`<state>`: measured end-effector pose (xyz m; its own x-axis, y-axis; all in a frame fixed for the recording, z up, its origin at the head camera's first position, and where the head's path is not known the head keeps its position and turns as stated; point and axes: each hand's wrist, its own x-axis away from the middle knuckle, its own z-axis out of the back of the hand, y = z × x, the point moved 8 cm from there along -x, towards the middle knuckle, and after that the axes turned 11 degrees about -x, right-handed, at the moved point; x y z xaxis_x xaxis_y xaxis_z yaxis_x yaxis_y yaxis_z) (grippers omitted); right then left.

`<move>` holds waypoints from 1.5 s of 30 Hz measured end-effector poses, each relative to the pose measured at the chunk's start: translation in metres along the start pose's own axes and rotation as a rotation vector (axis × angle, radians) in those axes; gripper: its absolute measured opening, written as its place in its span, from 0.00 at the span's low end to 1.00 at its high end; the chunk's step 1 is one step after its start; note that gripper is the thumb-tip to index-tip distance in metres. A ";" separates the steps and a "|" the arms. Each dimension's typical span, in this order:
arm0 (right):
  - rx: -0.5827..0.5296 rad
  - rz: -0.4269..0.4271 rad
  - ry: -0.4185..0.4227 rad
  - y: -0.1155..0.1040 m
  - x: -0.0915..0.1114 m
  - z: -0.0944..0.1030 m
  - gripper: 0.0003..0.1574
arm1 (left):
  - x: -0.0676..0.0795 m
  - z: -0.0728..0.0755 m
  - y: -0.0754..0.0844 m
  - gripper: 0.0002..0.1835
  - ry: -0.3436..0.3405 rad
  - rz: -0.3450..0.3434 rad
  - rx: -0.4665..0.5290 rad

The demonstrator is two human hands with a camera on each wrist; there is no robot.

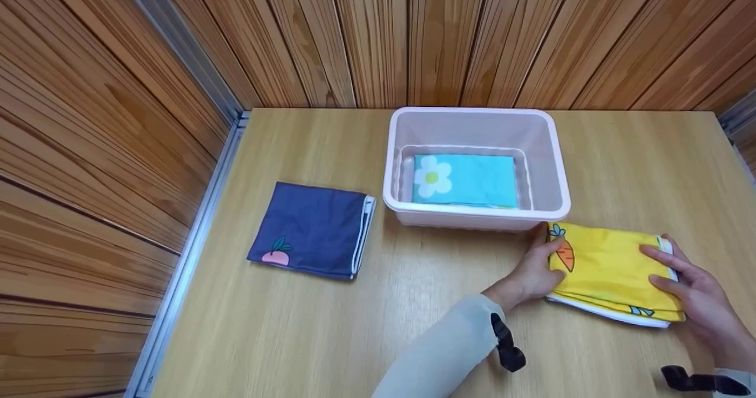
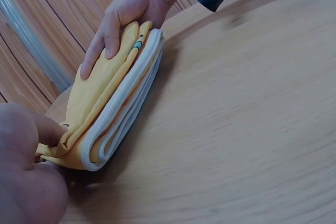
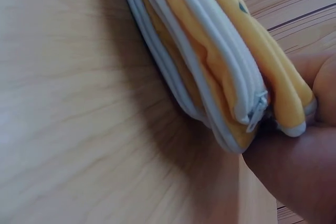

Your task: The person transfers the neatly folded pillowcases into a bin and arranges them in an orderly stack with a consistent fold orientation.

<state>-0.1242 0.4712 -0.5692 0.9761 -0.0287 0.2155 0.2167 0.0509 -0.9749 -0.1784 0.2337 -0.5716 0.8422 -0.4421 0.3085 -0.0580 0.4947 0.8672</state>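
A folded yellow fabric cover [image 1: 608, 262] with a carrot print and white edging lies between both hands at the right of the table. My left hand [image 1: 534, 271] grips its left side, thumb on top by the carrot. On the opposite side my right hand [image 1: 703, 292] holds the white-edged end, with fingers over the top layer. In the left wrist view several folded layers show along the near edge, close over the table. A zipper pull [image 3: 256, 113] hangs at a corner by the right hand in the right wrist view.
Behind the hands stands a pale pink plastic bin [image 1: 472, 214], with a folded turquoise flower-print cloth [image 1: 478, 180] flat on its floor. To its left lies a folded navy cloth [image 1: 313, 227] with a pink fruit print. Wooden panels [image 1: 378, 38] wall the table's back and left.
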 end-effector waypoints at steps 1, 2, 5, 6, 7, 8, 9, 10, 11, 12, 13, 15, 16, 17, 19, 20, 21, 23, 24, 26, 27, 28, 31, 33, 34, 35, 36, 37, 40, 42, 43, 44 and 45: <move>0.001 0.002 0.004 -0.001 0.000 0.001 0.33 | 0.000 0.000 0.001 0.38 0.001 -0.001 -0.003; -0.019 -0.001 0.006 -0.001 0.000 0.001 0.33 | 0.000 0.000 0.002 0.38 0.000 0.000 -0.003; -0.024 -0.003 0.010 -0.003 0.001 0.002 0.33 | 0.000 0.000 0.006 0.39 -0.001 0.000 -0.003; -0.005 -0.003 0.014 -0.004 0.001 0.003 0.33 | 0.000 0.000 0.007 0.39 -0.001 0.000 -0.002; -0.032 0.005 0.003 -0.006 0.001 0.003 0.33 | 0.000 0.001 0.008 0.39 -0.003 -0.005 0.002; -0.053 0.009 -0.003 -0.008 0.001 0.003 0.34 | 0.001 0.001 0.010 0.39 -0.003 -0.007 0.004; -0.068 0.015 -0.009 -0.010 0.002 0.003 0.34 | 0.001 0.001 0.011 0.39 -0.003 -0.010 0.003; -0.093 0.021 -0.014 -0.012 0.002 0.003 0.34 | 0.001 0.001 0.012 0.39 -0.003 -0.011 0.003; -0.129 0.026 -0.020 -0.013 0.002 0.003 0.34 | 0.001 0.001 0.013 0.39 -0.003 -0.011 0.001; -0.164 0.033 -0.028 -0.016 0.003 0.003 0.34 | 0.001 0.002 0.014 0.39 -0.004 -0.010 0.001; -0.207 0.035 -0.034 -0.017 0.003 0.003 0.34 | 0.001 0.002 0.014 0.39 -0.004 -0.010 -0.003; -0.231 0.034 -0.020 -0.019 0.004 0.004 0.34 | 0.001 0.002 0.016 0.38 -0.002 -0.004 -0.005; -0.241 0.037 -0.017 -0.020 0.004 0.005 0.34 | 0.002 0.002 0.017 0.38 -0.002 -0.001 -0.005; -0.251 0.039 -0.012 -0.021 0.004 0.006 0.34 | 0.002 0.003 0.018 0.38 -0.002 0.001 -0.005; -0.255 0.051 -0.009 -0.025 0.004 0.006 0.35 | 0.002 0.004 0.020 0.38 -0.001 -0.001 -0.005; -0.247 0.058 -0.008 -0.027 0.004 0.006 0.35 | 0.002 0.004 0.021 0.38 0.000 0.000 -0.005; -0.232 0.066 -0.006 -0.029 0.004 0.007 0.35 | 0.002 0.005 0.022 0.38 -0.001 0.002 -0.006; -0.210 0.081 -0.011 -0.032 0.004 0.007 0.35 | 0.002 0.006 0.023 0.38 -0.005 0.007 -0.009; -0.204 0.089 -0.016 -0.033 0.004 0.007 0.36 | 0.002 0.007 0.024 0.38 -0.006 0.010 -0.009; -0.211 0.095 -0.025 -0.035 0.005 0.009 0.36 | 0.003 0.007 0.026 0.38 -0.008 0.018 -0.004; -0.230 0.103 -0.036 -0.036 0.005 0.009 0.36 | 0.004 0.007 0.026 0.38 -0.010 0.021 0.004; -0.259 0.108 -0.050 -0.036 0.005 0.009 0.36 | 0.004 0.007 0.028 0.38 -0.011 0.024 0.012; -0.338 0.112 -0.076 -0.038 0.006 0.010 0.36 | 0.005 0.006 0.031 0.38 -0.010 0.030 0.027; -0.362 0.107 -0.080 -0.039 0.006 0.012 0.35 | 0.006 0.005 0.034 0.39 -0.007 0.029 0.031; -0.360 0.099 -0.076 -0.039 0.006 0.013 0.35 | 0.006 0.005 0.035 0.39 -0.005 0.028 0.030; -0.356 0.090 -0.073 -0.039 0.007 0.014 0.35 | 0.006 0.005 0.037 0.39 -0.003 0.025 0.028; -0.351 0.080 -0.069 -0.039 0.007 0.016 0.34 | 0.006 0.005 0.039 0.39 -0.001 0.021 0.029; -0.347 0.073 -0.075 -0.040 0.007 0.016 0.34 | 0.007 0.005 0.041 0.39 0.003 0.010 0.026; -0.308 0.063 -0.085 -0.041 0.006 0.018 0.35 | 0.008 0.007 0.047 0.39 0.011 -0.029 0.016; -0.294 0.061 -0.093 -0.043 0.006 0.020 0.35 | 0.009 0.008 0.051 0.39 0.014 -0.050 0.005; -0.289 0.064 -0.099 -0.044 0.006 0.020 0.36 | 0.010 0.008 0.053 0.39 0.014 -0.061 -0.001; -0.283 0.059 -0.098 -0.044 0.006 0.021 0.36 | 0.011 0.008 0.055 0.39 0.013 -0.062 -0.002; -0.289 0.055 -0.100 -0.044 0.006 0.022 0.35 | 0.011 0.008 0.056 0.38 0.012 -0.064 -0.003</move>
<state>-0.1277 0.4908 -0.5234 0.9862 0.0652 0.1520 0.1632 -0.2371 -0.9577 -0.1764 0.2503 -0.5162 0.8504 -0.4640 0.2480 -0.0022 0.4682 0.8836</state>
